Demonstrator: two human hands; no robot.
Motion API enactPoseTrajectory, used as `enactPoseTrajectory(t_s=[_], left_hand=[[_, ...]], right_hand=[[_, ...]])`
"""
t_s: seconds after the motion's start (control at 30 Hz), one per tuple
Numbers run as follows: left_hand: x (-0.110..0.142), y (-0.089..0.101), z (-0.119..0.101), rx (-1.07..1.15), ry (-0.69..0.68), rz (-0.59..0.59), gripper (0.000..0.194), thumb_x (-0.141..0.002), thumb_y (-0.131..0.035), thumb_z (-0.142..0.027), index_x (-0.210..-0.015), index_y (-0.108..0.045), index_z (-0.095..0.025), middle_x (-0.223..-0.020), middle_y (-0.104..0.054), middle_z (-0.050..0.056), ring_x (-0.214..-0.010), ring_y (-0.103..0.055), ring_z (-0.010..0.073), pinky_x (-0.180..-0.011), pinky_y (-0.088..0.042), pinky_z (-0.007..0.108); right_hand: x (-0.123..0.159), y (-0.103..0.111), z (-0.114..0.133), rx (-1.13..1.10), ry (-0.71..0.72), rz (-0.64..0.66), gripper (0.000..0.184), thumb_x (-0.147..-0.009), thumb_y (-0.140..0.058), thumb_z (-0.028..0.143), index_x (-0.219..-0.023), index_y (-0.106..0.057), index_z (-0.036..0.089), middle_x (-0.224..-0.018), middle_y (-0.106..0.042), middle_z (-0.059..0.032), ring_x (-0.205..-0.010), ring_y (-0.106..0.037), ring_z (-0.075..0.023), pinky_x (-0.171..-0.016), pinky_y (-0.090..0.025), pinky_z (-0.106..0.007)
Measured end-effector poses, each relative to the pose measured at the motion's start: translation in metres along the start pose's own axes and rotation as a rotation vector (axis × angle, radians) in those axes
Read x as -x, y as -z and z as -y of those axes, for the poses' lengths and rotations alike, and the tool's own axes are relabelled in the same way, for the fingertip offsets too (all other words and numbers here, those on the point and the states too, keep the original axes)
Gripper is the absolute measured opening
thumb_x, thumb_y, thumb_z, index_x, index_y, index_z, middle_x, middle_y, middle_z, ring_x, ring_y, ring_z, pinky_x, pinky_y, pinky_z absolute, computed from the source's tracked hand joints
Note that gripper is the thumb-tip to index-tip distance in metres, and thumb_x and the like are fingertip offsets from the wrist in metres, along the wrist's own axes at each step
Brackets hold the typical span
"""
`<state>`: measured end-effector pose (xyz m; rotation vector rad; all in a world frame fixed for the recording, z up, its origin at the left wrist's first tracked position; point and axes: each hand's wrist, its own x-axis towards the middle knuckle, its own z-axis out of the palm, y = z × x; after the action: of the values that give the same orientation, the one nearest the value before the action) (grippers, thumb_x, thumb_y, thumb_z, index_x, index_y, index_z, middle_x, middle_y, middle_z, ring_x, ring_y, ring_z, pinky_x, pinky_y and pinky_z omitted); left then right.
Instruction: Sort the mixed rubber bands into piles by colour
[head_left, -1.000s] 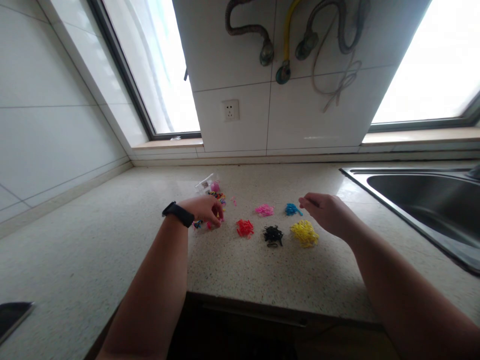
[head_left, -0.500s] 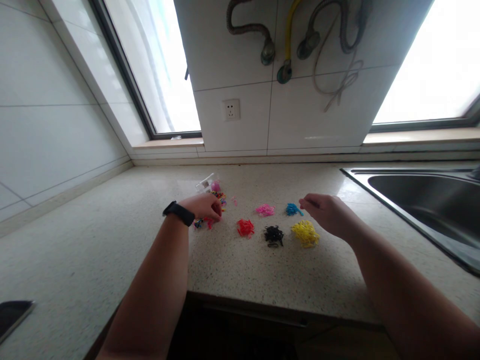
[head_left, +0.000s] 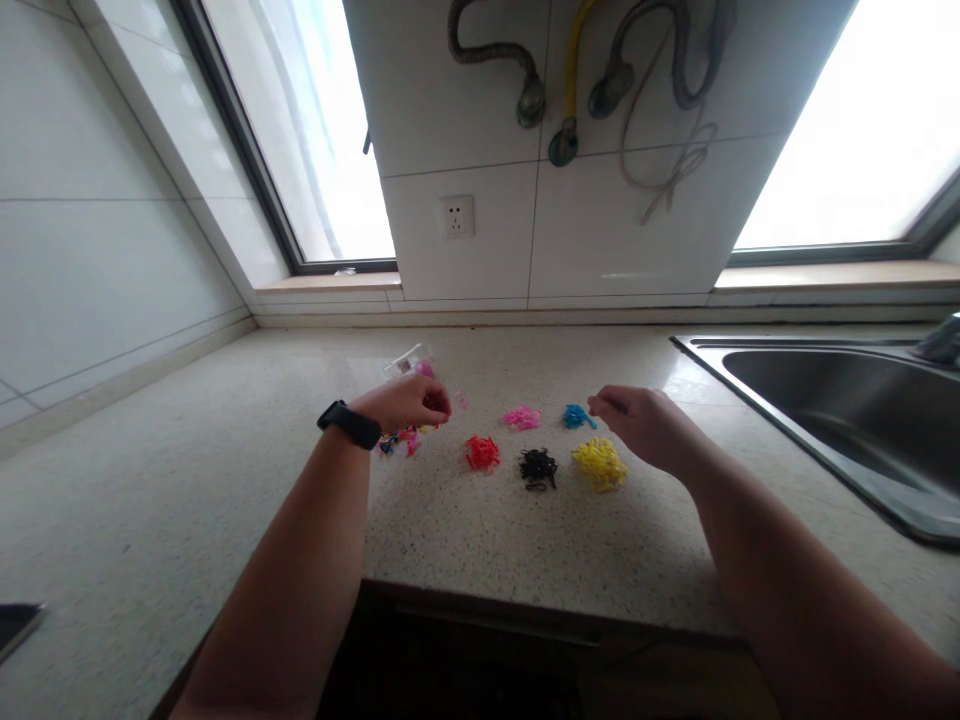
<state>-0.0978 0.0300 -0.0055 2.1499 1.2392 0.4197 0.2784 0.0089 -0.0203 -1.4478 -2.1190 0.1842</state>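
Observation:
My left hand [head_left: 417, 402], wearing a dark watch [head_left: 349, 423] on the wrist, hovers over a mixed heap of coloured rubber bands [head_left: 409, 440], fingers pinched; a faint reddish bit shows at the tips, too small to name. My right hand [head_left: 628, 418] is closed beside the blue rubber bands [head_left: 576, 416], and whatever its fingertips hold is hidden. Between the hands lie separate piles of pink rubber bands [head_left: 522, 417], red rubber bands [head_left: 482, 453], black rubber bands [head_left: 538, 465] and yellow rubber bands [head_left: 600, 464].
Behind my left hand lies a clear plastic bag [head_left: 406, 362] with something pink by it. A steel sink [head_left: 817, 400] is set into the speckled counter [head_left: 450, 540] at right. A dark flat object [head_left: 16, 625] rests at the far left edge.
My left hand has lifted slightly and shifted toward the red pile, off the mixed heap. My right hand stays by the blue pile. The whole view has drifted a little.

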Motion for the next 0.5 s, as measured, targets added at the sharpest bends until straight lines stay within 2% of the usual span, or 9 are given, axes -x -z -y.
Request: enactPoseTrajectory(t_s=[0.3,0.5], left_hand=[[-0.001,-0.001,-0.005,0.148,-0.035,-0.073,0.018,-0.078,-0.068,-0.03,-0.084,-0.064,-0.014,-0.073,-0.065,0.002,-0.065,-0.057,0.012,-0.061,-0.045,0.025],[-0.005,-0.012,-0.023,0.382,-0.091,-0.176,0.016,-0.077,-0.07,-0.026,-0.086,-0.063,-0.014,-0.075,-0.062,0.0,-0.065,-0.054,0.0094,-0.062,-0.044,0.024]], right_hand=[[0.0,0.0,0.002,-0.007,0.022,0.009,0.036,-0.092,-0.047,0.045,-0.072,-0.066,0.021,-0.056,-0.056,-0.0003,-0.052,-0.046,-0.014,-0.052,-0.03,-0.029],[0.001,-0.002,0.005,0.004,0.029,0.013,0.036,-0.092,-0.047,0.045,-0.069,-0.063,0.022,-0.055,-0.054,0.0001,-0.053,-0.045,-0.0139,-0.052,-0.029,-0.028]])
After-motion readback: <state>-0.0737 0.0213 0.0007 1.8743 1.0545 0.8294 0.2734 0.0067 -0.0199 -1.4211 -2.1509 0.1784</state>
